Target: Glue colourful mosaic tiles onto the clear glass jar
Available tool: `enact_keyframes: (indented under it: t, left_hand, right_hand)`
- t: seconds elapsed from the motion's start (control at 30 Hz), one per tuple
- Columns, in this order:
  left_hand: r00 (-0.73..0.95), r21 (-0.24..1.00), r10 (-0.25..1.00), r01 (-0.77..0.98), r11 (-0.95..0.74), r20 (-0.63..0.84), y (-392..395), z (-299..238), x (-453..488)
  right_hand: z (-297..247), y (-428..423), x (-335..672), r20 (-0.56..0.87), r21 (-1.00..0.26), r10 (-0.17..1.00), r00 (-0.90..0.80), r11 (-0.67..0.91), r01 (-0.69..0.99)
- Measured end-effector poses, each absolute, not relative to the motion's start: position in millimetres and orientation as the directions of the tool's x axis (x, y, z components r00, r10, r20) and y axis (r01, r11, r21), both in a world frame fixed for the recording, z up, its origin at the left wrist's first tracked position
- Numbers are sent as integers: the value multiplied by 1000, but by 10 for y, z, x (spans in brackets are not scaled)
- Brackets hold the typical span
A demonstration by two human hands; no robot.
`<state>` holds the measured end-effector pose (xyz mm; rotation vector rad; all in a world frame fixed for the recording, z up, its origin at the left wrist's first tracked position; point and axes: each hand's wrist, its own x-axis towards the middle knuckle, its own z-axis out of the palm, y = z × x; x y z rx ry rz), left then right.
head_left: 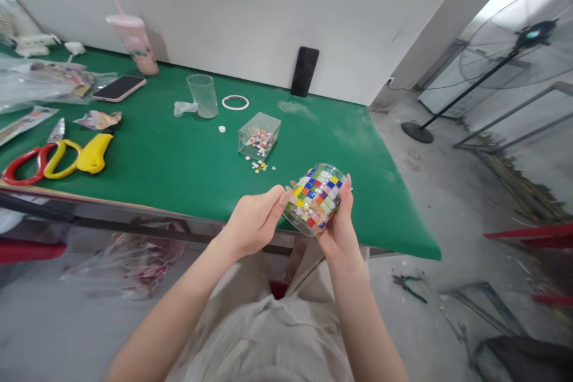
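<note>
A clear glass covered in colourful square mosaic tiles (316,194) is held tilted above the front edge of the green table. My right hand (342,218) wraps around its right side and underside, thumb up along the wall. At the glass's left side, my left hand (259,218) is closed, thumb and fingertips touching the wall; whether a small tile sits between them is hidden. Just beyond stands a clear plastic box (259,134) with small pale and pink pieces inside. Tiny star-shaped and square pieces (258,166) lie loose before it.
Behind are an empty clear glass (203,95), a white ring (235,102) and a black phone (305,71) leaning on the wall. To the left lie red-and-yellow-handled scissors (45,161), a yellow-handled tool (95,154), a pink phone (119,89) and a pink cup (134,42).
</note>
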<state>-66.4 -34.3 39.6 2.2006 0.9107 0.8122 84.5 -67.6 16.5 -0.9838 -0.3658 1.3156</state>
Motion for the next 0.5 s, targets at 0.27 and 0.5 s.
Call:
enact_keyframes:
  t: [0.27, 0.5]
  left_hand:
    - [480, 959, 856, 92, -270, 194, -451, 391, -623]
    - [577, 996, 813, -17, -89, 82, -459, 445, -637]
  right_hand:
    - [291, -751, 833, -220, -747, 952, 212, -24, -665]
    - [344, -792, 835, -216, -738, 962, 167, -49, -673]
